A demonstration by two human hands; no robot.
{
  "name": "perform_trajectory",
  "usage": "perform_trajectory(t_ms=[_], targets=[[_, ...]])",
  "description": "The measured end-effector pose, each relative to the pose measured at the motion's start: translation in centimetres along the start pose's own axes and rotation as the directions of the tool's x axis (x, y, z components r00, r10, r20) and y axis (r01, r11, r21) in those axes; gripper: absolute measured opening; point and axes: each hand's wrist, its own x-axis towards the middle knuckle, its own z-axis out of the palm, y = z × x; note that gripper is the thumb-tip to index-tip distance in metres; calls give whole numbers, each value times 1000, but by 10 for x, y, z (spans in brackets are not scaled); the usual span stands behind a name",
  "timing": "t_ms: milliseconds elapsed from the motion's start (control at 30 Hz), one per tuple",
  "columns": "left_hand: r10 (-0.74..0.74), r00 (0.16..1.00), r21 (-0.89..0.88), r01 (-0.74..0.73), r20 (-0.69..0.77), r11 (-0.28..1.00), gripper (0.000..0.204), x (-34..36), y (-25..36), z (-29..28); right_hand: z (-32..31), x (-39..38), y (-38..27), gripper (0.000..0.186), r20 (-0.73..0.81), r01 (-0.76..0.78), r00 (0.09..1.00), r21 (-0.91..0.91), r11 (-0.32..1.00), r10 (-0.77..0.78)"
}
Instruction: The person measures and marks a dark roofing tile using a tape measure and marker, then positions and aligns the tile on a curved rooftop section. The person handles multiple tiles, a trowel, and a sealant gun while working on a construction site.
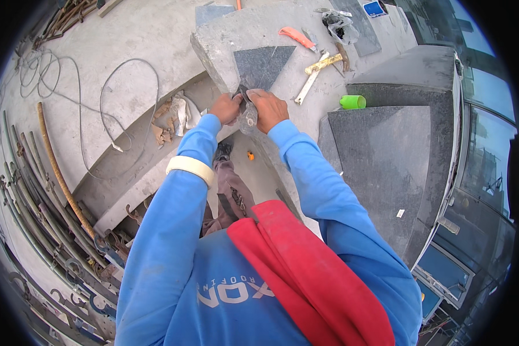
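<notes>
My left hand (226, 108) and my right hand (269, 109) are close together over the edge of the concrete ledge, both closed on a crumpled clear plastic bag (248, 120). Something dark shows at the bag's top between my fingers; its kind is hidden. Just beyond my hands lies a dark grey, wedge-shaped stone slab (263, 64) on the ledge. To its right are an orange-handled tool (297, 38) and a hammer-like tool (315, 74) with a yellowish head and whitish handle. A bright green plastic cup (353, 102) lies on its side farther right.
Large dark stone slabs (380, 155) cover the right side. A plastic bag with black contents (341, 27) and a blue container (375, 8) are at the far right. Scaffold pipes (46, 213) and a looping cable (101, 104) lie left. Torn paper (181, 114) sits in the recess.
</notes>
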Motion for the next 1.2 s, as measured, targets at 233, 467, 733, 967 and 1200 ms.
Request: perform_trajectory(t_ms=[233, 467, 733, 967, 1200], targets=[[68, 997, -34, -66, 46, 997, 38, 9, -14, 2, -4, 24, -8, 42, 172, -125, 976, -47, 991, 132], [249, 964, 247, -219, -97, 944, 44, 25, -23, 5, -5, 34, -18, 41, 203, -176, 960, -109, 978, 195], [441, 885, 332, -375, -151, 866, 47, 30, -30, 6, -24, 41, -36, 38, 138, -223, 962, -97, 970, 235], [196, 977, 227, -173, -84, 959, 50, 15, -13, 5, -26, 39, -32, 33, 174, -208, 960, -77, 975, 218], [343, 929, 334, -282, -138, 899, 47, 27, -23, 4, -28, 48, -31, 15, 184, -220, 957, -35, 975, 222]])
